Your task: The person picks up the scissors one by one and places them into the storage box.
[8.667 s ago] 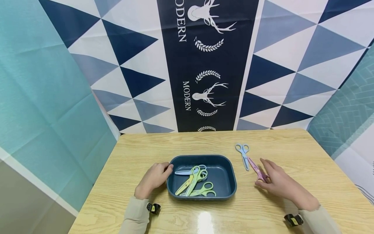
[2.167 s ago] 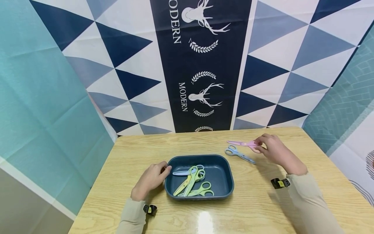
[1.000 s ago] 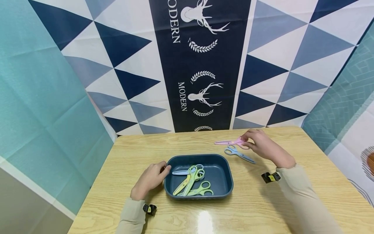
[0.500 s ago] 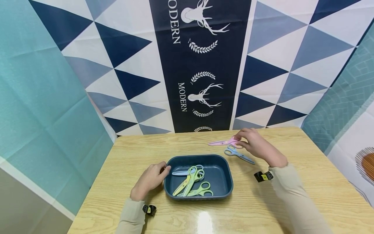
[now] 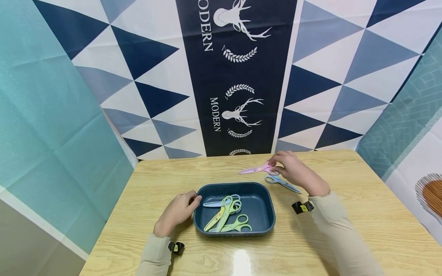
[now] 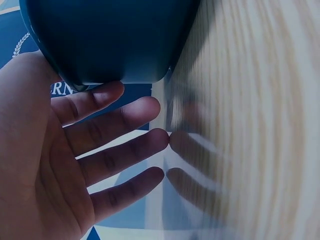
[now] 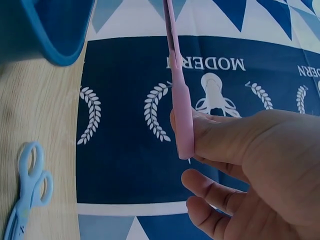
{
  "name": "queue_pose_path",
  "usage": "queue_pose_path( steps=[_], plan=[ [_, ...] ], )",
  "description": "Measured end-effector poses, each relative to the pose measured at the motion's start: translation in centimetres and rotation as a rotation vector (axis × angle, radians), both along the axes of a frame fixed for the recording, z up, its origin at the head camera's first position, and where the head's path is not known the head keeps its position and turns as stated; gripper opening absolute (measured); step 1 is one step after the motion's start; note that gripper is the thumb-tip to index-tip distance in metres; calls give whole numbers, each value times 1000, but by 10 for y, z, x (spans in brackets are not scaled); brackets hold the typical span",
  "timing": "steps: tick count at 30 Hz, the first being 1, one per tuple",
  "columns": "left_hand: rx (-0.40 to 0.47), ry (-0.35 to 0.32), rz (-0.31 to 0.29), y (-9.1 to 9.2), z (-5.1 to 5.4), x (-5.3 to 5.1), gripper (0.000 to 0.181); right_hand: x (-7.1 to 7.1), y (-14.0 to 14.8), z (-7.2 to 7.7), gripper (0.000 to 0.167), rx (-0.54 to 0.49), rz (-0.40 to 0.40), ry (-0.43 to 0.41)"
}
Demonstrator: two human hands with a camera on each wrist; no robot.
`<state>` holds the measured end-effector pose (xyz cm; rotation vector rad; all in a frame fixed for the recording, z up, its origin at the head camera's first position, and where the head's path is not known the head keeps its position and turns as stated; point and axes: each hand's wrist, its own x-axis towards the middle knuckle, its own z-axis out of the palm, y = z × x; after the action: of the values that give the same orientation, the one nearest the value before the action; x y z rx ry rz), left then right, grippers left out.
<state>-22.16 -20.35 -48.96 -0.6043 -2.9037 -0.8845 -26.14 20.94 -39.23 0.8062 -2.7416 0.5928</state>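
Observation:
In the head view my left hand (image 5: 178, 211) holds the left rim of a dark blue plastic tray (image 5: 267, 230). Its thumb lies over the rim; in the left wrist view the index fingertip touches the outer wall and the other fingers (image 6: 125, 151) spread below. My right hand (image 5: 293, 171) pinches pink scissors (image 5: 257, 169) by the handles above the table behind the tray, blades pointing left. In the right wrist view the pink scissors (image 7: 182, 112) appear edge-on between thumb and fingers. Blue scissors (image 5: 287, 185) lie on the table below that hand, handles toward the tray.
Inside the tray several scissors overlap: blue scissors (image 5: 213, 204), yellow scissors (image 5: 215, 219), and green scissors (image 5: 226, 214) with more green scissors (image 5: 238, 223) beside them. A patterned cloth (image 5: 241, 76) hangs at the back edge of the wooden table (image 5: 165, 172).
The right hand has picked up the pink scissors from the table and carried them leftward along the back. Earlier the blue scissors on the table turned and shifted left. The left hand stays at the tray.

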Motion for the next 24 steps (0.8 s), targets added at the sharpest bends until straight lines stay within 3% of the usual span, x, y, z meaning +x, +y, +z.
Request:
queue_pose_path(
  steps=[13,24],
  plan=[
    [2,-9,4,1,3,0,31,-1,-21,-6,9,6,34,-6],
    [2,5,6,1,4,1,32,-1,-32,-3,9,-5,71,-8]
  ],
)
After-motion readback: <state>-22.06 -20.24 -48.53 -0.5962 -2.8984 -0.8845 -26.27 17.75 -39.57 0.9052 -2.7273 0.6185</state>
